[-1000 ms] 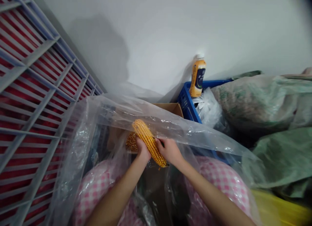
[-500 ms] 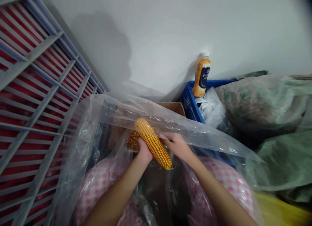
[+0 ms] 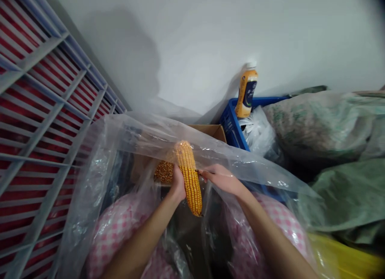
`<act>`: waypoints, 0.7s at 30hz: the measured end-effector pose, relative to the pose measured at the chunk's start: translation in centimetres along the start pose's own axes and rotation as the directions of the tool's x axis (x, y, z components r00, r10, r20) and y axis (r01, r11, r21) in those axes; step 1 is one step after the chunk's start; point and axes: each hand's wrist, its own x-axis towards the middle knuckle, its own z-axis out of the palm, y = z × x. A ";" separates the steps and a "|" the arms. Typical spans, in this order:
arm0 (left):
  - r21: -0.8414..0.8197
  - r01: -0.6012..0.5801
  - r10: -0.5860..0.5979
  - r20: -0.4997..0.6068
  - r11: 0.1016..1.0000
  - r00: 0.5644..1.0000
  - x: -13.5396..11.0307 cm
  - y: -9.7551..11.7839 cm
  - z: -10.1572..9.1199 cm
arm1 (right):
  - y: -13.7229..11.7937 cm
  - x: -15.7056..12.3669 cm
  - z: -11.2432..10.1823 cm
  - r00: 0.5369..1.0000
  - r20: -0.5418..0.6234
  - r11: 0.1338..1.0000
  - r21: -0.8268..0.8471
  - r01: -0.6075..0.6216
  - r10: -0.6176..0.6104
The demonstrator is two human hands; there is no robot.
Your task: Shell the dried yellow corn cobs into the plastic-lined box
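A large ear of yellow corn [image 3: 192,187] is gripped from its left side by my left hand [image 3: 178,184]. It leans slightly, with its tapered end toward me and its upper end under the edge of a clear plastic sheet [image 3: 255,166]. My right hand [image 3: 221,178] is closed round a thin, dark, pointed tool [image 3: 202,172], whose tip meets the right side of the ear; its exact kind is not clear. Behind my left hand, loose corn kernels [image 3: 164,172] lie in a cardboard box [image 3: 215,130], partly seen through the plastic.
A pale slatted crate [image 3: 45,96] with red behind its slats rises on the left. A blue basket [image 3: 233,120] at right holds an orange bottle [image 3: 247,90] and a white plastic bag [image 3: 258,130]. Stuffed sacks [image 3: 327,122] lie farther right. A white wall [image 3: 195,50] stands behind.
The ear of corn has turned more upright, its near end swinging left. My right hand has shifted slightly, and the thin tool in it now shows against the ear's side.
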 end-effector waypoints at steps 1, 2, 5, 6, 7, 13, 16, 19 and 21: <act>0.003 -0.019 0.019 -0.015 1.000 1.000 0.1 -0.1 0.0 | 0.0 0.0 0.4 1.000 -0.014 1.000 0.017 -0.025 0.025; 0.005 -0.037 0.037 -0.036 0.999 0.999 0.1 -0.2 0.0 | 0.0 0.1 0.8 0.998 -0.037 0.998 0.042 -0.053 0.055; -0.026 -0.069 0.067 -0.077 0.997 0.995 0.3 -0.4 -0.1 | 0.1 0.4 2.0 0.984 -0.131 0.984 0.142 -0.105 0.123; -0.037 -0.078 0.075 -0.075 0.996 0.994 0.4 -0.4 -0.1 | 0.1 0.5 2.4 0.978 -0.161 0.981 0.163 -0.108 0.134; -0.046 -0.085 0.081 -0.073 0.995 0.994 0.4 -0.4 -0.2 | 0.1 0.6 2.7 0.972 -0.186 0.979 0.172 -0.109 0.141; -0.087 -0.143 0.136 -0.082 0.986 0.987 0.3 -0.5 -0.4 | 0.3 0.9 3.6 0.949 -0.281 0.981 0.166 -0.097 0.141; -0.096 -0.154 0.146 -0.088 0.983 0.985 0.3 -0.7 -0.6 | 0.3 1.0 3.9 0.942 -0.310 0.982 0.175 -0.075 0.127; -0.121 -0.152 0.144 -0.073 0.981 0.987 0.4 -1.0 -0.8 | 0.2 1.0 4.2 0.936 -0.330 0.984 0.159 -0.077 0.126; -0.157 -0.158 0.149 -0.071 0.975 0.986 0.4 -1.2 -0.9 | 0.1 1.0 4.2 0.930 -0.342 0.986 0.137 -0.094 0.136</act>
